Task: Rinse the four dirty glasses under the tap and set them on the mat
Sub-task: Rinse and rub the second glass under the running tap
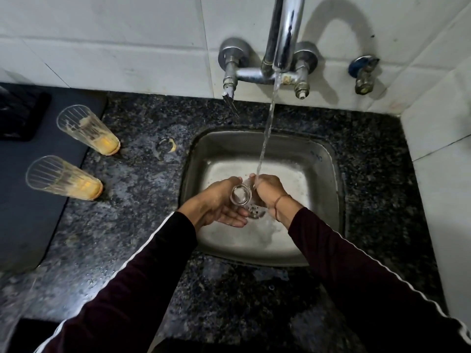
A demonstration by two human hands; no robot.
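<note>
Sleeves (pixel 142 284) at bottom of frame, dark with a white stripe, both arms reaching into the sink (pixel 328 159) at centre. Glass (pixel 240 195) sits between the two hands, over the drain, mouth or base toward camera, can't tell which. Tap (pixel 283 34) is running; stream (pixel 266 128) lands on the right hand (pixel 267 191) just beside the glass.

Handling call: wet, smooth, rigid, breakable. Slippery now, so best held round the wall with a full wrap, not by the rim.

Left hand (pixel 216 202): thumb and forefinger curled round the glass, lower fingers (pixel 233 220) straight and relaxed beneath it. Right hand: fingers curled against the far side of the glass; whether gripping or rubbing, can't tell.

Two dirty glasses (pixel 88 129) (pixel 65 178) with orange residue stand on the worktop (pixel 142 189) at left, at the edge of the dark mat (pixel 30 200). Fourth glass not visible.
</note>
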